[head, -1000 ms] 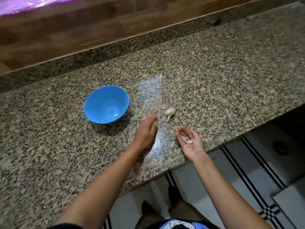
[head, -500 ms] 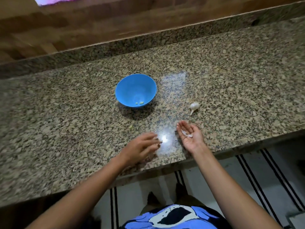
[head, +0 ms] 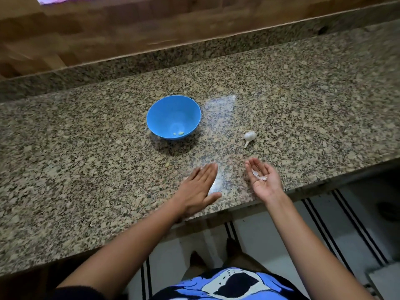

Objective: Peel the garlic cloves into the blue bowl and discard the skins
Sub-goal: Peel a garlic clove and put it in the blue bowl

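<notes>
Your left hand [head: 200, 187] had flattened since half a second before: its fingers, then drawn together, now lay straight, palm down, low over the surface [head: 86, 148] near the front edge, and it held nothing. Motion blur hid whether it touched the stone.

The garlic bulb [head: 249, 135] lay on its side to the right of the blue bowl [head: 168, 113] and apart from it. Its long axis ran from far right to near left, and its stem pointed back toward you.

Your right hand [head: 265, 180] was turned palm up just in front of the bulb, its fingers loosely curved. The garlic skins [head: 258, 175] rested in the palm, unpinched.

Two small peeled cloves [head: 179, 133] sat at the bowl's bottom. A pale scrap [head: 167, 165] on the surface, left of your left hand's fingertips, was too small to identify.
</notes>
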Action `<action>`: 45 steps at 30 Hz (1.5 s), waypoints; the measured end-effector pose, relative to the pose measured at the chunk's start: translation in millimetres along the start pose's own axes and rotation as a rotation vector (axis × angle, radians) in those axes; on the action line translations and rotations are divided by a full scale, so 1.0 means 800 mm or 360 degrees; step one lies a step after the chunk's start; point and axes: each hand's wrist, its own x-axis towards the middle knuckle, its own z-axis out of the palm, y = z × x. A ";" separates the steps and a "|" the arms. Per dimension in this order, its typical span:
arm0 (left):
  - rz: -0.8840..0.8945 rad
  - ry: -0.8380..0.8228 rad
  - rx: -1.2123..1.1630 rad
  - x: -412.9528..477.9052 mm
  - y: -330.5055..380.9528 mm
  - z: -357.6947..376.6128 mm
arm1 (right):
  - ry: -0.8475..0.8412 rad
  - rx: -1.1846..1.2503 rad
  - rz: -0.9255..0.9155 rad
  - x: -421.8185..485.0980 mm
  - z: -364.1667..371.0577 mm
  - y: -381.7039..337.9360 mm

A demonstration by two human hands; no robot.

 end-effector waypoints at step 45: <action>-0.0715 0.1205 -0.0967 -0.045 0.049 -0.056 | -0.0224 -0.0473 0.0706 -0.014 0.061 0.111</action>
